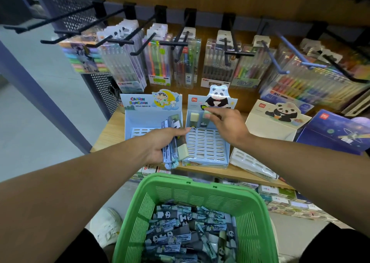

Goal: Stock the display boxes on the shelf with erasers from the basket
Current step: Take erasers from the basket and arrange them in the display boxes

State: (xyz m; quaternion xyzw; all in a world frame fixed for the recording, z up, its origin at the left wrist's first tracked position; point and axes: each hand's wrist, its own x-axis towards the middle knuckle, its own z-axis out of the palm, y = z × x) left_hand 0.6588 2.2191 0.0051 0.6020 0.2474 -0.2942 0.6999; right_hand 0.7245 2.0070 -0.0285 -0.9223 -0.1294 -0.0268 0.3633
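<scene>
A: Where are the erasers?

B: Most lie heaped in the green basket (192,184) below the shelf (108,134). The left hand (160,144) grips a bundle (172,142) of them, fingers curled round it, just in front of the Shinchan box (140,120).

A: And the right hand (228,122)?

B: It pinches one pale green eraser (207,113) between thumb and fingertips, over the back of the panda box (208,142). Two or three erasers already stand upright along that box's back wall; its slotted floor is otherwise bare.

A: Anything beside it?

B: Another panda box (266,122) to the right, a dark blue one (336,132) beyond, and pen packs (186,62) hanging on hooks behind.
</scene>
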